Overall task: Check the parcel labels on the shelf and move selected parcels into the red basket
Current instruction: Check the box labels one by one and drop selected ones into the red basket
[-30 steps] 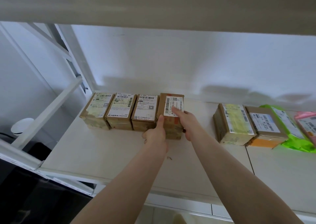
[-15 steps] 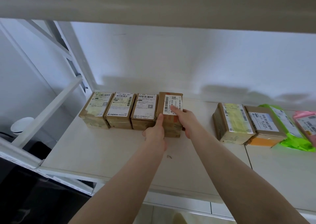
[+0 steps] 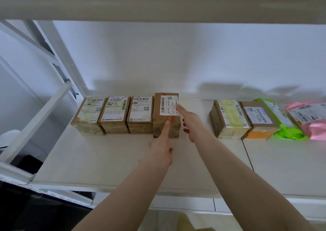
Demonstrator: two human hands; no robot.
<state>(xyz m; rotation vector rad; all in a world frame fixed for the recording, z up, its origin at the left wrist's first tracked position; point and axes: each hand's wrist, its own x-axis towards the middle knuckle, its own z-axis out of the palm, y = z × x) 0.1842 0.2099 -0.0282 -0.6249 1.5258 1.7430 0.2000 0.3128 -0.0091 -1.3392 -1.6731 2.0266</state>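
A brown cardboard parcel with a white barcode label reading J6-S10 (image 3: 166,115) stood just left of the frame's centre on the pale shelf board (image 3: 105,160), flush against three smaller brown cardboard boxes with white printed labels (image 3: 112,115) lined up to its left. At the right of the frame, set apart by a gap, lay a tan box with a yellowed label (image 3: 229,119), a brown box with an orange front (image 3: 259,122), a bright green plastic mailer (image 3: 280,118) and a pink plastic mailer (image 3: 308,118), packed side by side
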